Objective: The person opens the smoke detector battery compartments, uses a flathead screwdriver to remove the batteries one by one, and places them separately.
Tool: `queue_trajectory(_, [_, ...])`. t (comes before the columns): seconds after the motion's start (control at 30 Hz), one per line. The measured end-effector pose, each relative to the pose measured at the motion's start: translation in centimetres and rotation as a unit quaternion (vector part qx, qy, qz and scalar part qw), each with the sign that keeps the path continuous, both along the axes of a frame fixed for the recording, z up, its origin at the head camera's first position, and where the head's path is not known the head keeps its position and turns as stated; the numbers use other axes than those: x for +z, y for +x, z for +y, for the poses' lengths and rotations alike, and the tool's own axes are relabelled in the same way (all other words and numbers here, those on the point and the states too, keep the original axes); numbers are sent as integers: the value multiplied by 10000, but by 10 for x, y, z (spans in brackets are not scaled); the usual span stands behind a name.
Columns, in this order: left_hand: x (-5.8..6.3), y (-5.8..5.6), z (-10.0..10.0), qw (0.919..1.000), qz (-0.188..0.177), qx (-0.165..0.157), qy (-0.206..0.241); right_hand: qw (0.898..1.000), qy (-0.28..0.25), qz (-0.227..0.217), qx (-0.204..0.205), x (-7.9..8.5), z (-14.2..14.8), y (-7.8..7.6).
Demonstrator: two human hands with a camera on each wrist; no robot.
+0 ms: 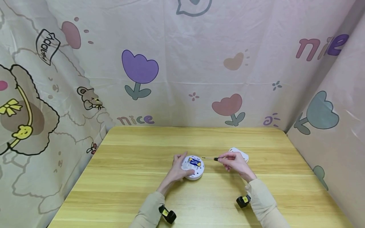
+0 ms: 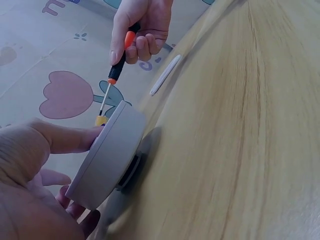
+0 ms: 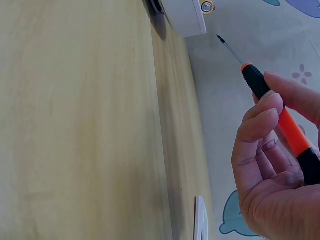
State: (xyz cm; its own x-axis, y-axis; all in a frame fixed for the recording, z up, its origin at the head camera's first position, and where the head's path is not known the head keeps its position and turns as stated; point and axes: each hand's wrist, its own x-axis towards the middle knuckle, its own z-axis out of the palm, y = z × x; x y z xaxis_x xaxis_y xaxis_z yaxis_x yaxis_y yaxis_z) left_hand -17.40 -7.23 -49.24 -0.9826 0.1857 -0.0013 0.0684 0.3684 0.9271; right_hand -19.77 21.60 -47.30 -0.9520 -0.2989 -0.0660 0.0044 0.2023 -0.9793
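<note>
A round white battery-powered device [image 1: 192,175] is in my left hand [image 1: 176,171], thumb over its upper face and fingers around the side. On that face sits a blue and yellow battery [image 1: 195,162]; its metal end [image 3: 207,6] shows in the right wrist view. A dark part [image 2: 131,172] sticks out from the device's underside. My right hand [image 1: 236,163] grips a black and orange screwdriver [image 3: 295,131]. The screwdriver's tip points left toward the device, apart from it in the head and right wrist views. Whether the device touches the table cannot be told.
A white flat cover [image 1: 243,155] with rounded corners lies on the wooden table [image 1: 137,158], partly hidden behind the right hand. Printed cloth [image 1: 176,63] hangs behind the table and along both sides. Black wrist cameras [image 1: 168,215] sit at both sleeves.
</note>
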Motion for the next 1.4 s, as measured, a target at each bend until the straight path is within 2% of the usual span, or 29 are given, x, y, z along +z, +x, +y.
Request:
queue_trajectory(0.33, [3,0,-3,9997,106,51,211,10000,-33,48,69,-1,1,1])
queue_trajectory(0.73, [3,-2,-3,9993,-140,83,333,10000,-27,35,20,-3,2,2])
queue_trajectory(1.07, [0,-2,-1,9996,-60,99,246,10000,-59,28,9,-5,5,3])
queue_trajectory(1.17, [0,-3,-1,9996,-97,64,251,10000,-64,55,48,-5,5,4])
queue_trajectory(1.4, [0,-1,-2,9995,-126,-293,66,9999,-104,50,54,-5,6,5])
